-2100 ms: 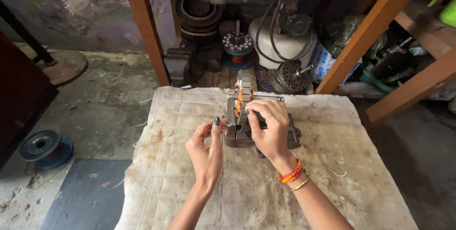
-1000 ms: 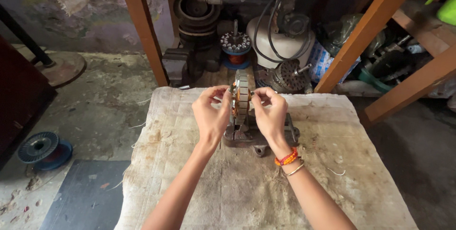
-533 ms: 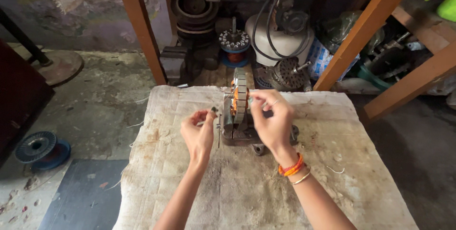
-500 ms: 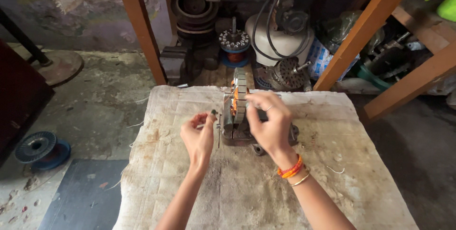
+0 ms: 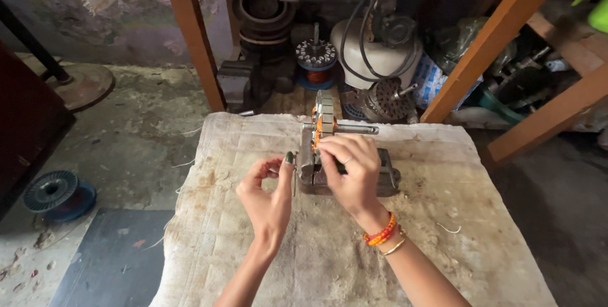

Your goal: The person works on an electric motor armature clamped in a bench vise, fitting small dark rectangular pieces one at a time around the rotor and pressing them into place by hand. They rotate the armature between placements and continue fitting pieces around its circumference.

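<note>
Two bare hands work over a desk [image 5: 253,269] draped in a stained, pale cloth [image 5: 456,218], which fills the lower middle of the head view. Behind the desk, orange-brown wooden posts [image 5: 190,34] rise at a slant, and beyond them the floor holds a heap of machine parts: a white motor housing [image 5: 373,50] with black cables, a stack of dark metal rings [image 5: 263,19], and a small wound armature with blue and orange bands [image 5: 315,60]. On the floor to the left, well apart from the desk, lies a blue wire spool [image 5: 57,193].

Near the far edge of the desk stands a grey metal vise-like base [image 5: 386,177], and upright in it sits a laminated stator core [image 5: 324,117] with orange insulation, a steel shaft [image 5: 354,129] sticking out to the right. The right hand [image 5: 348,177] lies over the base just beneath the core, its fingers curled down onto the metal; a ring shows on one finger and orange and gold bangles [image 5: 382,234] sit at the wrist. The left hand [image 5: 269,190] hovers just beside the base on its left, thumb and forefinger pinched together; whether this grip holds a thin wire cannot be told.
</note>
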Motion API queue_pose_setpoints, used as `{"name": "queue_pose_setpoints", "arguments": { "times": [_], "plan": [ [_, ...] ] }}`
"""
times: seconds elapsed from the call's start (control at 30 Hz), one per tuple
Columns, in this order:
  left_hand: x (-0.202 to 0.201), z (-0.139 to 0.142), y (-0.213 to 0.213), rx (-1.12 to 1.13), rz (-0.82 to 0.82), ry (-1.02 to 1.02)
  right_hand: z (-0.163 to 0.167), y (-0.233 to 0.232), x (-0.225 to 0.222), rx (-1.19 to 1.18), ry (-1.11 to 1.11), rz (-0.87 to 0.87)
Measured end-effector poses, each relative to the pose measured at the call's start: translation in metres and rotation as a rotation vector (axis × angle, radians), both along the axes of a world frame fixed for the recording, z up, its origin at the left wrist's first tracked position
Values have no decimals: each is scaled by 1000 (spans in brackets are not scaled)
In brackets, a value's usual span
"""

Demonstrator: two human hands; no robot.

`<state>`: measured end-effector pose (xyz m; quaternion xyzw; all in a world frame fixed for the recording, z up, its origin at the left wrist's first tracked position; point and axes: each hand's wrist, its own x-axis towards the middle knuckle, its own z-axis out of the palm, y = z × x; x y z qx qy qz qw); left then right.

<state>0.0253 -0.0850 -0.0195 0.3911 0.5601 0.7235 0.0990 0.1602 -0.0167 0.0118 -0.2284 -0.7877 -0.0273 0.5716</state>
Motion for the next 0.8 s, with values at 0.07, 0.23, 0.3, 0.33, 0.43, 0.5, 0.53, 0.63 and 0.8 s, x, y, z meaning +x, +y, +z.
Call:
{"name": "queue_pose_setpoints", "arguments": {
  "times": [0.07, 0.23, 0.3, 0.33, 0.43, 0.5, 0.53, 0.63, 0.8],
  "plan": [
    [-1, 4, 6, -2, -5, -34, -2, 5, 4, -131, 68, 10],
    [-3, 7, 11, -6, -3, -46, -12, 17, 8, -457, 212, 134],
    [-3, 6, 11, -13, -2, -47, -17, 20, 8, -453, 234, 132],
    [-3, 6, 11, -16, -8, -45, -19, 22, 8, -469, 252, 125],
    [-3, 6, 13, -25, -23, -43, -24, 28, 8, -509, 297, 91],
    [-4, 7, 17, -33, -26, -44, -26, 33, 8, -525, 317, 55],
    [-4, 8, 20, -16, -36, -35, -27, 35, 8, -561, 347, 58],
    [-5, 15, 32, 12, -70, 20, -31, 40, 4, -685, 462, 98],
    [-7, 34, 53, 96, -182, 263, -34, 55, -1, -751, 618, 141]
  ]
}}
